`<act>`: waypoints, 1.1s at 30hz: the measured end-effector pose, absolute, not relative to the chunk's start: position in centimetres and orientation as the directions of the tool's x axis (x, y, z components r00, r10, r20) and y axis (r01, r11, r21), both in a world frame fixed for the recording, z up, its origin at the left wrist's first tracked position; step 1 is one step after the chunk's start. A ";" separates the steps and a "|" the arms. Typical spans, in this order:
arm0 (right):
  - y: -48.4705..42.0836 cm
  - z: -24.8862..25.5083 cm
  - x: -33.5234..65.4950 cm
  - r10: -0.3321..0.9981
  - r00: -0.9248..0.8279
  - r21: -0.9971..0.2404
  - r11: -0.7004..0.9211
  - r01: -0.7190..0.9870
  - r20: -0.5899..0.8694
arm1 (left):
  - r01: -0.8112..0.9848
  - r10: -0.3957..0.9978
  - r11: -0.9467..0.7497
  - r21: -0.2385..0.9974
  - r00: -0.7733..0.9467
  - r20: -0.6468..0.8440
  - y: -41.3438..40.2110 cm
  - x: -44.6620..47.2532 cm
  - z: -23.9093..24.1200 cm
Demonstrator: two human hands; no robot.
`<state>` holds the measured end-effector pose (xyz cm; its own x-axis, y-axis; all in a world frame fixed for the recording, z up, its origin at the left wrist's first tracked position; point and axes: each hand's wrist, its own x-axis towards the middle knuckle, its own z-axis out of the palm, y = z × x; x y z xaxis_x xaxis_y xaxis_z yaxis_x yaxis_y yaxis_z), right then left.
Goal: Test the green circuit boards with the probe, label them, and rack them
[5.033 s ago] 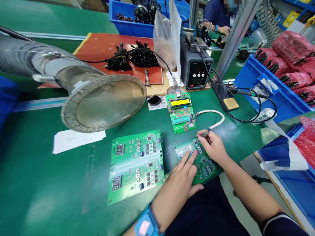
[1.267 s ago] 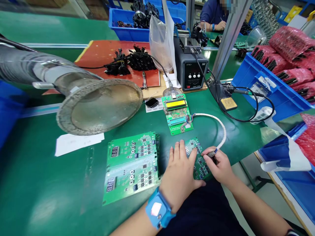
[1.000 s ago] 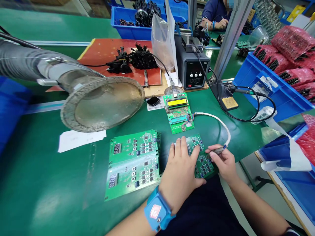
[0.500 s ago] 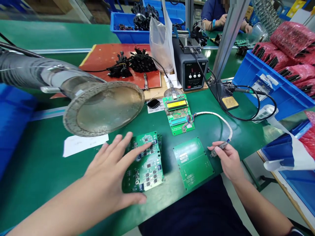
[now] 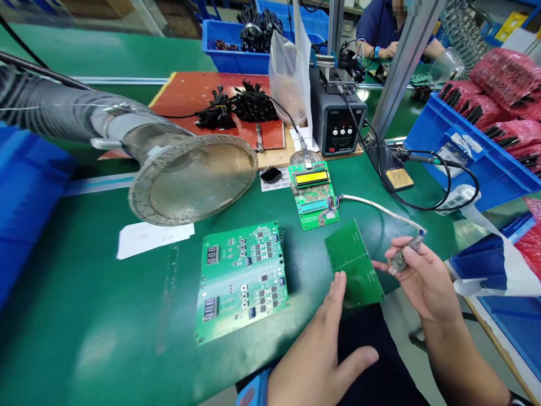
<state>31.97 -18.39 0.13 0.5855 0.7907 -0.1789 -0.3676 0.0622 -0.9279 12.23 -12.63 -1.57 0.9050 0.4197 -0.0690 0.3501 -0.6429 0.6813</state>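
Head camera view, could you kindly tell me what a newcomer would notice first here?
A wide, grimy metal funnel looms at upper left, above a large circuit panel. At the front edge, the left hand and right hand meet at a small green board, the right gripping a cabled probe. Pink bags pile in a blue bin at right.

left hand (image 5: 325, 349): wrist cut by bottom edge | small board (image 5: 355, 265): underside hidden | plug (image 5: 400, 258) in right hand (image 5: 425, 279): pins too tiny

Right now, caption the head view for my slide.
Right hand holds a cabled probe; left hand touches a small green board beside a larger panel.
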 end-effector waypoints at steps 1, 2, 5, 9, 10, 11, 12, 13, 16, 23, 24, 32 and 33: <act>-18.3 0.5 31.7 0.825 0.538 -0.919 0.059 -0.390 -0.175 | 0.312 0.397 -0.605 0.732 0.916 -0.062 -12.5 12.2 -1.5; -18.1 0.7 31.5 0.860 0.477 -0.909 0.038 -0.415 -0.181 | 0.286 0.386 -0.571 0.769 0.921 -0.056 -12.5 12.2 -1.5; -17.0 0.0 31.1 0.905 0.363 -0.900 -0.045 -0.433 -0.220 | 0.318 0.431 -0.449 0.835 0.896 -0.110 -12.5 11.3 -1.9; -15.6 -2.4 32.3 0.818 0.546 -0.958 -0.021 -0.287 -0.181 | 0.430 0.490 -0.201 0.880 0.822 -0.290 -12.0 9.7 -1.9; -15.3 -3.0 32.7 0.790 0.593 -0.971 -0.016 -0.239 -0.158 | 0.462 0.493 -0.179 0.869 0.806 -0.327 -11.7 9.4 -1.7; -15.0 -3.5 33.1 0.770 0.622 -0.981 -0.022 -0.195 -0.141 | 0.494 0.493 -0.182 0.850 0.794 -0.355 -11.5 9.3 -1.4; -14.7 -3.9 33.4 0.763 0.632 -0.987 -0.040 -0.157 -0.132 | 0.521 0.497 -0.204 0.829 0.785 -0.371 -11.3 9.3 -1.1; -14.4 -4.3 33.6 0.766 0.629 -0.990 -0.065 -0.125 -0.130 | 0.537 0.506 -0.241 0.808 0.780 -0.367 -11.2 9.5 -0.8; -13.5 -5.1 33.3 0.793 0.596 -0.991 -0.129 -0.037 -0.125 | 0.471 0.535 -0.446 0.761 0.822 -0.195 -11.1 10.7 -1.0; -12.8 -5.6 32.4 0.820 0.572 -0.978 -0.140 0.156 -0.026 | 0.272 0.365 -0.858 0.435 0.919 0.146 -10.2 14.0 -3.9; -12.8 -5.7 32.4 0.826 0.564 -0.972 -0.141 0.188 -0.010 | 0.274 0.355 -0.867 0.416 0.926 0.130 -10.0 14.2 -4.1; -12.8 -5.5 32.4 0.871 0.481 -0.907 -0.114 0.405 0.105 | 0.279 0.348 -0.863 0.421 0.933 0.095 -9.6 14.3 -4.1; -12.8 -5.5 32.4 0.874 0.472 -0.896 -0.115 0.429 0.114 | 0.282 0.357 -0.854 0.437 0.929 0.100 -9.6 14.3 -4.1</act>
<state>32.37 -12.80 -5.49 0.4722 0.8741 0.1139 0.4288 -0.1148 -0.8961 14.34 -9.62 -4.13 0.9285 0.3575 0.1003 0.2816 -0.8541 0.4373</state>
